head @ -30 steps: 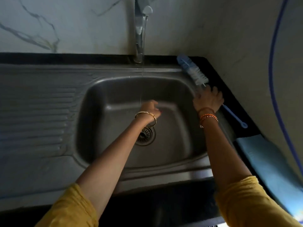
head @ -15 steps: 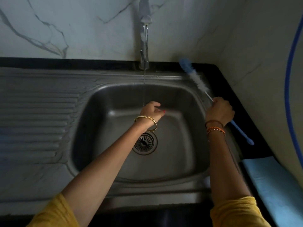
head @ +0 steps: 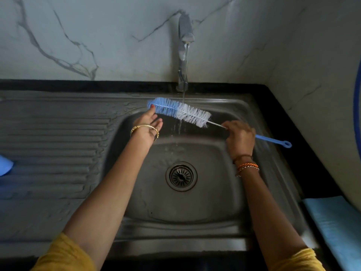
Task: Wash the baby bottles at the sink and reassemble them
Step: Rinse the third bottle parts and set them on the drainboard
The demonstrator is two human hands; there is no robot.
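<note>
Blue-and-white bristled bottle brush (head: pixel 178 112) sits under the tap's stream, over the steel sink (head: pixel 224 202); the right hand (head: pixel 240 137) is fisted round its handle, the left hand (head: pixel 149 125) open, fingertips touching the tip. No bottles in view; fetching one likely comes next.

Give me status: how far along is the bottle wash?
Done: tap is running. In hand: right hand holds the bottle brush under the stream; left hand, open, is at its blue tip. Left: everything else; no bottles in view, sink basin holds none.
</note>
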